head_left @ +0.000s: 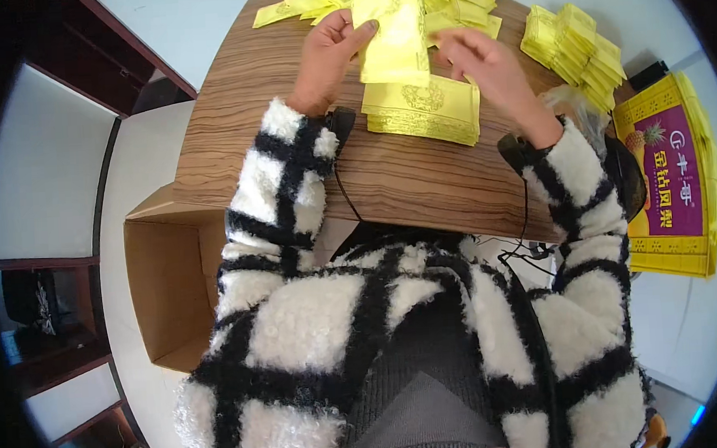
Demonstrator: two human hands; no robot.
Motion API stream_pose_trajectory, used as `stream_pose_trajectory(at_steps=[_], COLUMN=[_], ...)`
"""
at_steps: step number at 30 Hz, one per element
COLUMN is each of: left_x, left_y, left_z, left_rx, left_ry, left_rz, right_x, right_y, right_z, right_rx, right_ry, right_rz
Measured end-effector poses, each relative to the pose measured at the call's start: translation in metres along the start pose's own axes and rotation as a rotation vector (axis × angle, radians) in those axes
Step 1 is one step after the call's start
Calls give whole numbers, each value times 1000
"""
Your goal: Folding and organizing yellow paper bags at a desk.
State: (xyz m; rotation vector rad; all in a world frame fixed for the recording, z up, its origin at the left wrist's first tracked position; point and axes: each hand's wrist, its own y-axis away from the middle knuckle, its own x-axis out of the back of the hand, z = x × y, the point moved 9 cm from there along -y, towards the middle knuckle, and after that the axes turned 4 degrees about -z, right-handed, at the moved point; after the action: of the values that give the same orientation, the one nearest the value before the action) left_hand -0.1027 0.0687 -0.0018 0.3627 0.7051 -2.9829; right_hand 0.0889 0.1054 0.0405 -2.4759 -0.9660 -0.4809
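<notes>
My left hand (330, 59) pinches a flat yellow printed packet (393, 31) by its left edge, thumb on top, and holds it upright above the table. Close to that packet's right edge is my right hand (484, 67). Its fingers look slightly blurred and apart, with nothing visible between them. Just below the held packet, a neat stack of the same yellow packets (422, 115) lies on the wood-grain table (245, 76). More loose yellow packets (461, 8) are spread behind my hands, partly hidden by the held one.
Bundled yellow packets (572, 46) stand at the table's right. Beyond the right edge is a large yellow and purple bag (672, 167) with a pineapple picture. An open cardboard box (171, 274) sits below the table's left edge. Black cables (524, 207) hang near my right sleeve.
</notes>
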Motion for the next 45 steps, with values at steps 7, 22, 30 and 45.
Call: stream_pose_trajectory(at_steps=[7, 22, 30, 45], left_x=[-36, -26, -8, -33], left_y=[4, 0, -5, -7], left_z=[5, -15, -35, -29], left_rx=[100, 247, 191, 157], left_ry=[-85, -145, -290, -681], left_rz=[-123, -198, -128, -237], right_x=[27, 46, 18, 45], right_y=[2, 44, 71, 79], right_z=[-4, 77, 80, 85], right_rx=[-59, -335, -369, -305], right_ry=[-279, -211, -257, 270], right_rz=[94, 165, 68, 117])
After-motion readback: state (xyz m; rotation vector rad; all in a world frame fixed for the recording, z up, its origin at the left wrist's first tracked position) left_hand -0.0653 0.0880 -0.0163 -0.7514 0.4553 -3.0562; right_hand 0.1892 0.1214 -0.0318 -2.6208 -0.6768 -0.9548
